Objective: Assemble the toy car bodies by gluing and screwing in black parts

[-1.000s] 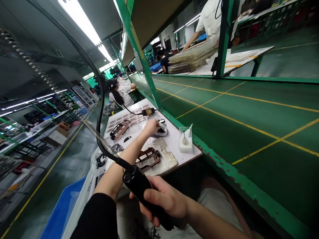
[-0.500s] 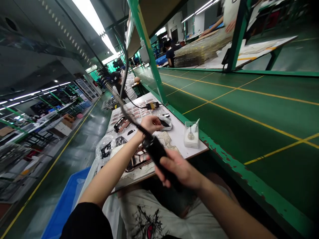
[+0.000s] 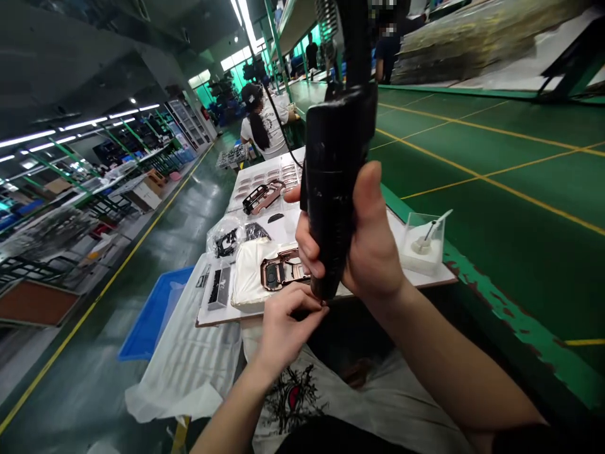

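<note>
My right hand is wrapped round a black electric screwdriver, held upright with its tip downward and its cable rising from the top. Just under that tip, the thumb and fingertips of my left hand are pinched together. Whatever they hold is too small to make out. Behind the left hand, a copper-coloured model car body lies on a white wrapped pad, partly hidden by the screwdriver and fingers. Another copper-coloured car body sits farther back on the white table.
A clear box with a white stick stands at the table's right. At the left are bagged black parts and a small tray. A blue bin is below. A green belt runs alongside; a co-worker sits ahead.
My left hand has come back from the plastic bag on the table to the screwdriver's tip. My right hand has raised the screwdriver and turned it upright. The view has shifted.
</note>
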